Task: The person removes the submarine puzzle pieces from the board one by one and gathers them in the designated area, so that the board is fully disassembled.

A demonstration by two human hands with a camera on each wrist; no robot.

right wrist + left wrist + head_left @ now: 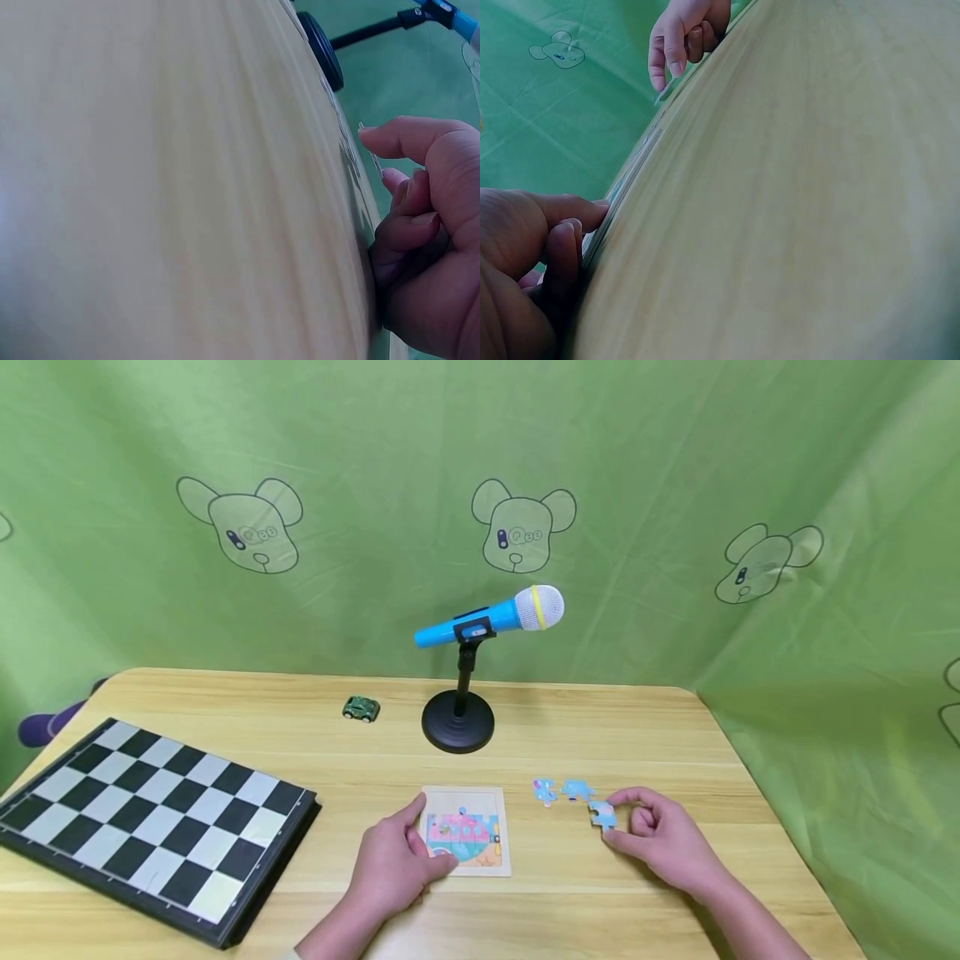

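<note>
A square wooden jigsaw tray [507,827] lies on the table, its lower part filled with pink, teal and orange picture pieces and its upper part bare. My left hand [395,857] grips the tray's left side, index finger at the upper corner and thumb over the lower edge. To the right, my right hand [660,835] pinches a light-blue puzzle piece [602,815] between thumb and index finger; the right wrist view shows this piece [373,154] tilted up from the tabletop. Two loose blue pieces lie close by, one puzzle piece [544,791] left of another puzzle piece [577,789].
A black-and-white chessboard [150,814] takes up the table's left side. Behind the tray stands a blue toy microphone [487,618] on a round black base [457,735]. A small green toy car [362,708] sits near the back edge, before a green curtain [390,527].
</note>
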